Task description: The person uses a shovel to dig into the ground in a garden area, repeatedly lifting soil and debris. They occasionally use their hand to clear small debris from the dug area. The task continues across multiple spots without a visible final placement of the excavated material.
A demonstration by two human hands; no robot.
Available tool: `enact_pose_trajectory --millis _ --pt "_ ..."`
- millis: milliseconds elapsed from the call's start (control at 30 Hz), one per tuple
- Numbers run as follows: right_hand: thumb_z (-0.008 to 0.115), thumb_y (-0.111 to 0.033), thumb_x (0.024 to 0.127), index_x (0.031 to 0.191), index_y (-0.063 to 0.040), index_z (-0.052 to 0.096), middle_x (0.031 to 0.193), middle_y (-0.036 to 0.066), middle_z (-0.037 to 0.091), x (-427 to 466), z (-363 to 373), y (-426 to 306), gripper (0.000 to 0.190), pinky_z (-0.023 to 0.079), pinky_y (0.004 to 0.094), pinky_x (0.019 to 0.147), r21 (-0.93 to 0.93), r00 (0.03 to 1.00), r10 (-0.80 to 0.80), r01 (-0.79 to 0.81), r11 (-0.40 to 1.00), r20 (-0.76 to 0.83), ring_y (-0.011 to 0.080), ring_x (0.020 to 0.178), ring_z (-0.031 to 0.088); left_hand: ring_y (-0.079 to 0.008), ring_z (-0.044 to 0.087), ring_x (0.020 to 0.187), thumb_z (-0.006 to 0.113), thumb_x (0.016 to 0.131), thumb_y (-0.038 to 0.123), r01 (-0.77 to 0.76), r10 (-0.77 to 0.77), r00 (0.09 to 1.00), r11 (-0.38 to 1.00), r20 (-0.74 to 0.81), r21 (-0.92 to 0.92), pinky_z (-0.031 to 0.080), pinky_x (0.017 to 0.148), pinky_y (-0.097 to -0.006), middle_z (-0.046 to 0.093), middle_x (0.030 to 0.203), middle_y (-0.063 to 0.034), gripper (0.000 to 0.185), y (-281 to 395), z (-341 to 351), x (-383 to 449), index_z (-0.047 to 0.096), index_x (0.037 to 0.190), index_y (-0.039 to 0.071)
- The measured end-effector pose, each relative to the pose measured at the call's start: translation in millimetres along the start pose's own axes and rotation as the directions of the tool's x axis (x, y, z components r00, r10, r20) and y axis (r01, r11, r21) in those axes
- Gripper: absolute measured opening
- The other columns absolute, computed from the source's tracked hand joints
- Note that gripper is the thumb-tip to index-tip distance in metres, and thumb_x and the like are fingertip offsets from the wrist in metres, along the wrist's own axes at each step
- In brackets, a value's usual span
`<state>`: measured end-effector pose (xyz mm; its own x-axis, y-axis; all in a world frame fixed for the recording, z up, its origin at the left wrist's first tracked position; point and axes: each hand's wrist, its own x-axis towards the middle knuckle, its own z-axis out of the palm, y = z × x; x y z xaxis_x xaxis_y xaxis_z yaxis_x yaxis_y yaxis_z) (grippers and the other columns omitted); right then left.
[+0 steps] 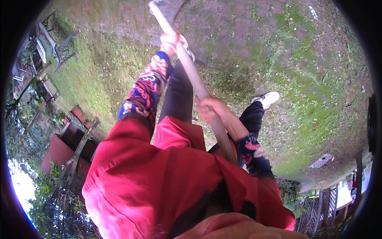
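A long pale wooden handle (194, 74) runs slantwise from the top of the view down to my right side. My left hand (170, 40) grips it near its far end, above one of my white shoes. My right hand (210, 110) is closed around its lower part, in front of my red garment. At the far end, a flat grey tool head (170, 9) lies at the view's top edge, blurred and partly cut off, so its kind cannot be told. The near end of the handle passes down beside the garment.
Mossy, grassy ground (298, 98) surrounds my feet, with brick-like paving (232, 33) ahead. A metal-framed bench (55, 47) stands far left. Large reddish-brown pots (56, 152) and a branching trunk (78, 149) are at lower left. A perforated block (321, 161) lies right, near lattice fencing (325, 206).
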<state>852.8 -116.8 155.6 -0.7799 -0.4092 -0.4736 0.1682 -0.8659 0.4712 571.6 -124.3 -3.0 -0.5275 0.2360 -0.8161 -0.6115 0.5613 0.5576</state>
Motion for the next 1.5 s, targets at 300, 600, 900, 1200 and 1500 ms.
enact_pose_trajectory --millis 300,600,900,1200,1500 --pt "0.054 -0.014 0.088 0.089 -0.010 0.047 0.059 -0.006 0.040 20.6 -3.6 -19.5 0.008 0.028 0.0219 0.036 0.061 0.998 -0.011 0.007 0.998 0.065 0.0031 0.040 0.036 -0.0257 0.059 0.058 0.051 0.089 0.010 0.087 -0.040 0.975 0.974 0.217 -0.211 0.053 0.052 -0.0386 0.056 0.069 -0.0109 0.013 -26.6 -39.3 50.6 0.056 0.096 -0.001" --pt "0.059 -0.016 0.086 0.092 -0.006 0.055 0.058 -0.003 0.045 -159.4 -45.1 97.7 0.012 0.028 0.0226 0.036 -0.047 0.896 -0.170 0.166 0.985 -0.411 0.0059 0.041 0.039 -0.0219 0.052 0.038 0.052 0.079 -0.001 0.218 -0.205 0.967 0.973 -0.151 0.074 0.039 0.032 -0.0341 0.050 0.053 -0.0100 0.008 -166.7 98.0 -136.3 0.052 0.071 -0.005" --pt "0.060 -0.013 0.083 0.089 -0.006 0.056 0.064 -0.002 0.051 -238.2 -65.3 199.7 0.010 0.029 0.0221 0.037 0.003 0.762 -0.310 0.378 0.926 -0.569 0.0051 0.043 0.042 -0.0196 0.053 0.043 0.059 0.080 0.003 0.579 -0.616 0.788 0.744 0.007 0.334 0.046 0.038 -0.0358 0.052 0.059 -0.0079 0.011 -256.2 173.8 -259.5 0.051 0.072 0.001" --pt "0.060 -0.014 0.083 0.097 -0.008 0.054 0.062 -0.005 0.046 -175.9 -88.6 88.0 0.016 0.027 0.0216 0.035 0.024 0.901 -0.339 0.358 0.933 -0.273 0.0032 0.041 0.038 -0.0192 0.050 0.039 0.048 0.084 0.001 0.044 -0.075 0.993 0.954 0.094 0.296 0.042 0.031 -0.0317 0.052 0.062 -0.0076 0.010 -90.4 203.2 -144.2 0.044 0.092 -0.003" --pt "0.057 -0.016 0.086 0.103 -0.009 0.051 0.057 -0.006 0.037 -216.3 -83.3 156.7 0.019 0.026 0.0205 0.033 0.507 0.885 -0.412 0.463 0.727 -0.218 0.0032 0.037 0.031 -0.0238 0.066 0.051 0.054 0.079 0.005 0.098 -0.161 0.987 0.622 0.003 0.776 0.052 0.046 -0.0337 0.065 0.065 -0.0171 0.021 -172.5 262.6 -209.8 0.061 0.085 -0.014"
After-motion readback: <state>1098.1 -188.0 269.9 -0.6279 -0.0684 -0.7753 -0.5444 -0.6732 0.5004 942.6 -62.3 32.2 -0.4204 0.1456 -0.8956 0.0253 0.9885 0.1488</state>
